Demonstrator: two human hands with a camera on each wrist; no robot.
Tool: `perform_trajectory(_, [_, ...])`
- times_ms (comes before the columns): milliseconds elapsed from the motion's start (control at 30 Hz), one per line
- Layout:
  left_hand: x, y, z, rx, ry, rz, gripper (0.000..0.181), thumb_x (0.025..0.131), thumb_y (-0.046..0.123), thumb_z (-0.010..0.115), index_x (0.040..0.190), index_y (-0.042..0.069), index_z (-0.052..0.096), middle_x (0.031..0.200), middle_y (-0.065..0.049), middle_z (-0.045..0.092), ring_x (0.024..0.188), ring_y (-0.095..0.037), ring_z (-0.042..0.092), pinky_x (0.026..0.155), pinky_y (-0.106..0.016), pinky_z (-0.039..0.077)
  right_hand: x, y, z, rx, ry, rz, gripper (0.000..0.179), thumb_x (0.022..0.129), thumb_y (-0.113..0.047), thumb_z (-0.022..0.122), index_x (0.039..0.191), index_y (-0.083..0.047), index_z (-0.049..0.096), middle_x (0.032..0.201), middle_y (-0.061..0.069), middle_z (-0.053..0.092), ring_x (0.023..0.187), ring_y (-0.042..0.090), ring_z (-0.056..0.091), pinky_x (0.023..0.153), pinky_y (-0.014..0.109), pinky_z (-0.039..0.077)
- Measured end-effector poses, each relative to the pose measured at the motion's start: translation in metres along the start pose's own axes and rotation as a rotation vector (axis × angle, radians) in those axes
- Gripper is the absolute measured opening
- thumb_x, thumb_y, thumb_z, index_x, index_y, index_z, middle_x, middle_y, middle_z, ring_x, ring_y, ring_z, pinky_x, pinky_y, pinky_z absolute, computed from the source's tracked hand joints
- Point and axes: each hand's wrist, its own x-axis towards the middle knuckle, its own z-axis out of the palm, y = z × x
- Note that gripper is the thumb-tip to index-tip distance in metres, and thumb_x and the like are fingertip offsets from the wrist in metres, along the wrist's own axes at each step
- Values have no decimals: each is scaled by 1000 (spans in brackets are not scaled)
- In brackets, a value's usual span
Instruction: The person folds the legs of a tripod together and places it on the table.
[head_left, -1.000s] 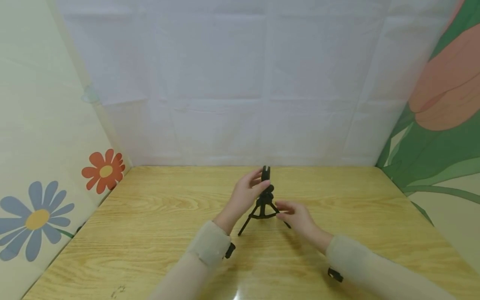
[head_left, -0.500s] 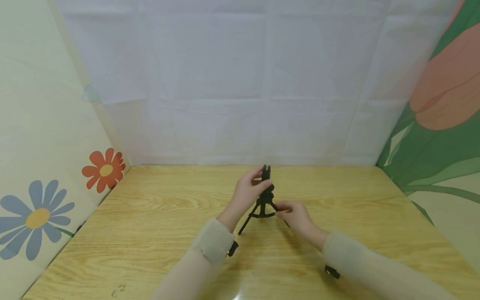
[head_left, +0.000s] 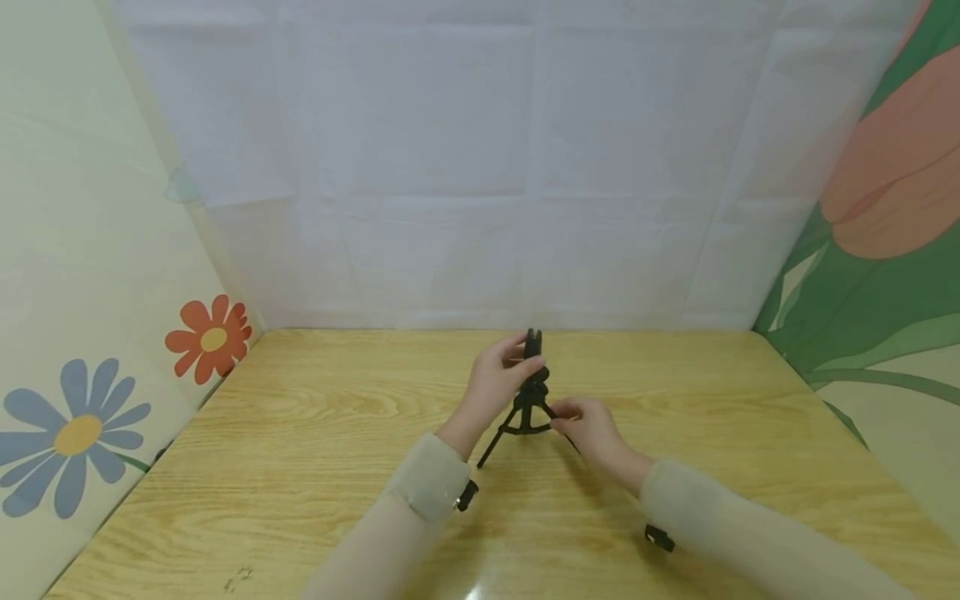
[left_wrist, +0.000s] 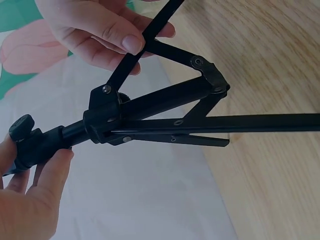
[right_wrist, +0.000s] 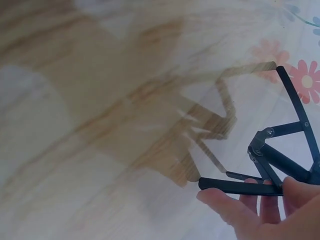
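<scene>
The black tripod (head_left: pixel 528 400) stands on the wooden tabletop (head_left: pixel 300 458), its legs (left_wrist: pixel 270 123) already spread; the left hand (head_left: pixel 491 387) curls its fingers round the tripod's column (left_wrist: pixel 75 132); the right hand (head_left: pixel 594 429) pinches one leg (left_wrist: pixel 122 74). Spreading looks mostly done; any remaining adjustment I cannot tell.

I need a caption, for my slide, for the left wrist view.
Bare left hand grips the upper column of a black, riveted tripod; bare right hand pinches one leg.
</scene>
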Motion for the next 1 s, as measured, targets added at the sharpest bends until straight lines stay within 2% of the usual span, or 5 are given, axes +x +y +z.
perform_trajectory(367, [5, -1, -3, -35, -24, -64, 49, 95, 16, 65, 141, 8, 50, 124, -18, 61, 112, -31, 60, 88, -46, 53, 4, -1, 2, 3, 10, 28, 11, 87, 5, 66, 97, 6, 70, 92, 11, 69, 86, 23, 63, 77, 40, 54])
perform_trajectory(500, [6, -1, -4, -51, -39, -59, 48, 95, 16, 65, 140, 7, 51, 123, -19, 62, 110, -31, 61, 90, -49, 51, 4, -2, 2, 11, 7, 29, 10, 88, 5, 65, 97, 7, 69, 92, 12, 69, 88, 25, 63, 78, 42, 53])
perform_trajectory(767, [7, -1, -5, -62, -51, -61, 47, 95, 13, 65, 140, 7, 52, 121, -19, 62, 109, -30, 62, 92, -45, 51, 4, -1, 2, 57, -5, 15, 12, 89, 6, 63, 99, 10, 68, 93, 13, 69, 88, 25, 63, 79, 41, 53])
perform_trajectory(1000, [8, -1, -5, -49, -68, -36, 46, 95, 14, 64, 139, 5, 53, 120, -20, 63, 109, -30, 62, 90, -41, 52, 6, 1, 3, 113, -20, -11, 12, 89, 8, 60, 100, 12, 65, 94, 19, 68, 87, 24, 62, 79, 38, 52])
